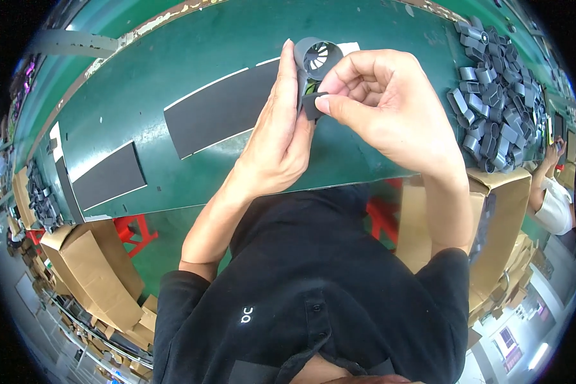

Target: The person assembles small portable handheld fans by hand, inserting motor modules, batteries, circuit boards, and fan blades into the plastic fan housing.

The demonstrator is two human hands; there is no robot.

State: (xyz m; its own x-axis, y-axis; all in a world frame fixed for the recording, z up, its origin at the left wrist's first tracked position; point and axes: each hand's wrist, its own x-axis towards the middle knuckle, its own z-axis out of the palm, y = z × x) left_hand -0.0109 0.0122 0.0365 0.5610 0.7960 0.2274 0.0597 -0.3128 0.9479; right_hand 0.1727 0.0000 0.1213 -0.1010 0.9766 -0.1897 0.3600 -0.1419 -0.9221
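Note:
A grey plastic housing (301, 50) with a round mouth and a slotted, fan-like grille inside stands over the far part of the green table. My left hand (278, 144) lies along its left side, fingers straight and close together, holding it with the thumb lower down. From the right, my right hand (400, 105) pinches a small black pad (311, 105) between thumb and forefinger, just below the round mouth. The pad touches or nearly touches the housing; their exact contact is hidden by my fingers. Left of my hands lies a large black sheet (221, 112) with white edges.
A smaller black sheet (109, 176) and a narrow dark strip (67, 189) lie further left on the table (153, 182). Many grey tubular parts (493, 96) are heaped at the right. Cardboard boxes (86, 275) and red stools (134, 233) stand below the near edge. Another person's arm (547, 173) shows far right.

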